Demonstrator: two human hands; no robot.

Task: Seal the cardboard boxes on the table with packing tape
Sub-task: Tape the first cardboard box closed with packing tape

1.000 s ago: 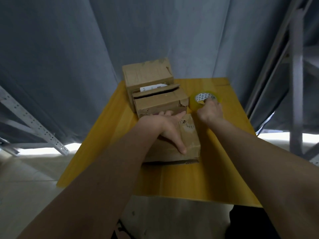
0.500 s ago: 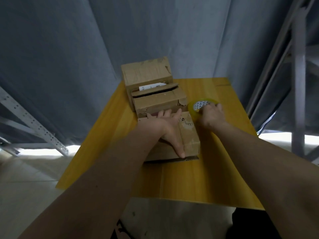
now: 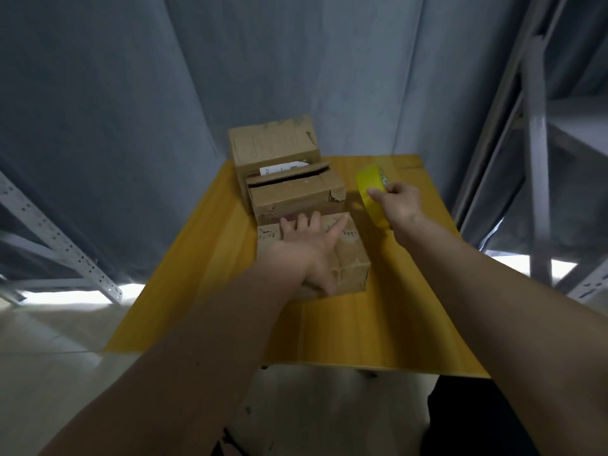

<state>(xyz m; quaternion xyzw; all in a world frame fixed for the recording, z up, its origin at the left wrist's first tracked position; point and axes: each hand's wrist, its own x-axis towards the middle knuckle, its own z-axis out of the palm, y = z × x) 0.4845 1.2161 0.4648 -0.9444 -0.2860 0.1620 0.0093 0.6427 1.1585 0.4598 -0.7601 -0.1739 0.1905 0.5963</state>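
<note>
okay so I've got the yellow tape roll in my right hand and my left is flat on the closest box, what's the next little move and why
Probably bring the yellow roll of packing tape over to the near brown cardboard box and find its loose end. Your right hand grips the roll lifted off the yellow wooden table, beside the box, while your left hand lies flat on the box top, steadying it. I can't make out any strip pulled free yet.

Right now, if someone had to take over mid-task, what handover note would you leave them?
Left hand: flat on the nearest small brown cardboard box, fingers straight, pressing its top down.
Right hand: grips the yellow roll of packing tape, raised off the yellow wooden table, right of the boxes.
Behind the nearest box: a middle cardboard box with its flap ajar, then a taller rear cardboard box.
Done: tape picked up, first box held shut.
Left: no fresh tape strip visible on any box; seal all three.
</note>
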